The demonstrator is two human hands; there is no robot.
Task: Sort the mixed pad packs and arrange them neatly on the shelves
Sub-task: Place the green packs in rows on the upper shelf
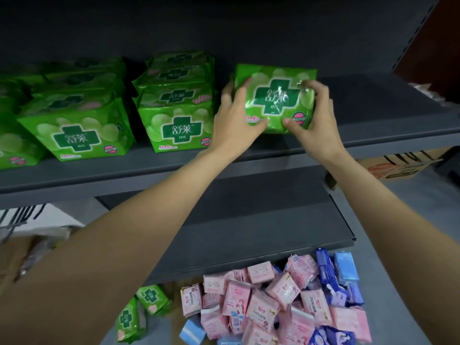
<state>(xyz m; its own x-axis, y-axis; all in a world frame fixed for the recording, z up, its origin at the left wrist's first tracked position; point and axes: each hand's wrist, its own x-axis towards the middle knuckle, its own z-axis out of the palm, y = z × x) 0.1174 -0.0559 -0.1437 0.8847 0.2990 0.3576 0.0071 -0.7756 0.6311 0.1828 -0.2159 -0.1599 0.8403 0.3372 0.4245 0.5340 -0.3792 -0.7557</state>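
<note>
- Between both sets of fingers, a green pad pack (276,99) stands on the upper shelf (373,135).
- Left hand (234,120) and right hand (315,120) curl around its sides.
- Left of the fingers, stacked green packs (176,105).
- Far below, a mixed pile (273,302).

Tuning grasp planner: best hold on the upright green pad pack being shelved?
Take the green foil pad pack by its two short side edges, from the front, as left hand and right hand do: it stands upright, face forward, sides free.

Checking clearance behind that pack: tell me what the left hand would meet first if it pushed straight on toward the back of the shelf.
Probably only the dark back panel; the shelf behind the left hand and its green pad pack looks free, though depth is unclear.
</note>
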